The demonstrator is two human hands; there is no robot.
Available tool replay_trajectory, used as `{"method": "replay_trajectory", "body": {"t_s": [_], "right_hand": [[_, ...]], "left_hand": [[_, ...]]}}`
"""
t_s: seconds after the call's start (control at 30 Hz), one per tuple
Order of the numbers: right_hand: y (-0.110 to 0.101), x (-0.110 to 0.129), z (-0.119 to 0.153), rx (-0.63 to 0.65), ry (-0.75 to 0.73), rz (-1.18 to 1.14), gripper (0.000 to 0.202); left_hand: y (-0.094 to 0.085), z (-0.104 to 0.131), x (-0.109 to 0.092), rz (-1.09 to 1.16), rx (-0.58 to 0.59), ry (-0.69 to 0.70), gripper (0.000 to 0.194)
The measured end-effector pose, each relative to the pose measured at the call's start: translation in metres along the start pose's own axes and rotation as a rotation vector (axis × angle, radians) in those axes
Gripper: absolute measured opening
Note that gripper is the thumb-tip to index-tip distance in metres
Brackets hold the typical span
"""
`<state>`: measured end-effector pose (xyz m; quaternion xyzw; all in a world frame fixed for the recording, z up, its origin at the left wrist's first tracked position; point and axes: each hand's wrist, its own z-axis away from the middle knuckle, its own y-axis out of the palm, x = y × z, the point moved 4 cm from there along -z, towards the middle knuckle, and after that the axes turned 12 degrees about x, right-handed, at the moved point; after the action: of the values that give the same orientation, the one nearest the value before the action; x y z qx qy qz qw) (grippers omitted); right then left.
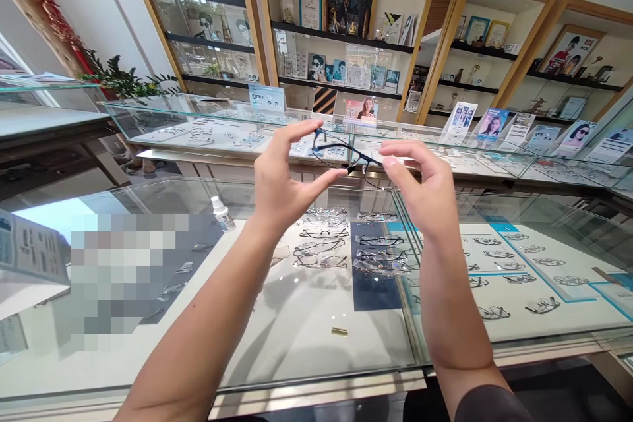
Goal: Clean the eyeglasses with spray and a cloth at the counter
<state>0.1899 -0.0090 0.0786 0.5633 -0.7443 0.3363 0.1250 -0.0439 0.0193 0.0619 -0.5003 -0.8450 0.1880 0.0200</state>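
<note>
A dark, thin-framed pair of eyeglasses point(361, 158) is held up in the air above the glass counter, tilted with its right end lower. My left hand point(284, 178) grips its left side, index fingertip at the upper corner and thumb by the lower part near the middle. At the other end, my right hand point(420, 181) pinches the frame between thumb and fingers. Below lie several eyeglasses point(324, 247) on a white surface under the glass, and more on a dark blue panel point(376, 297).
A small white bottle point(222, 214) stands on the counter point(297, 359) to the left, near a folded printed card point(32, 257). A gold-coloured strip point(339, 331) lies in front. Beyond runs another glass showcase point(198, 138) with upright cards, backed by wooden shelves point(341, 36).
</note>
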Motion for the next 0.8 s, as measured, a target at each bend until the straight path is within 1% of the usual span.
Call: {"method": "replay_trajectory", "body": {"t_s": [0.07, 0.17, 0.27, 0.37, 0.5, 0.67, 0.8], "right_hand": [[0.004, 0.002, 0.000, 0.066, -0.001, 0.048, 0.008], [0.007, 0.000, -0.001, 0.121, 0.003, 0.070, 0.007], [0.008, -0.005, -0.002, 0.174, -0.004, 0.041, 0.006], [0.008, -0.012, -0.004, 0.226, 0.014, -0.041, 0.007], [0.009, -0.019, -0.007, 0.301, 0.050, -0.185, 0.012], [0.013, -0.024, -0.006, 0.396, 0.157, -0.317, 0.017], [0.015, -0.027, -0.006, 0.444, 0.214, -0.418, 0.015]], "left_hand": [[-0.001, -0.002, -0.005, -0.038, 0.043, 0.017, 0.076], [-0.001, -0.003, -0.010, -0.049, 0.082, 0.012, 0.076], [-0.001, -0.002, -0.014, -0.052, 0.110, 0.013, 0.075], [-0.001, -0.001, -0.016, -0.035, 0.130, 0.012, 0.073], [0.000, -0.001, -0.014, 0.110, 0.145, 0.009, 0.072], [0.004, -0.001, -0.009, 0.340, 0.152, -0.040, 0.078], [0.007, 0.000, -0.006, 0.453, 0.161, -0.081, 0.074]]}}
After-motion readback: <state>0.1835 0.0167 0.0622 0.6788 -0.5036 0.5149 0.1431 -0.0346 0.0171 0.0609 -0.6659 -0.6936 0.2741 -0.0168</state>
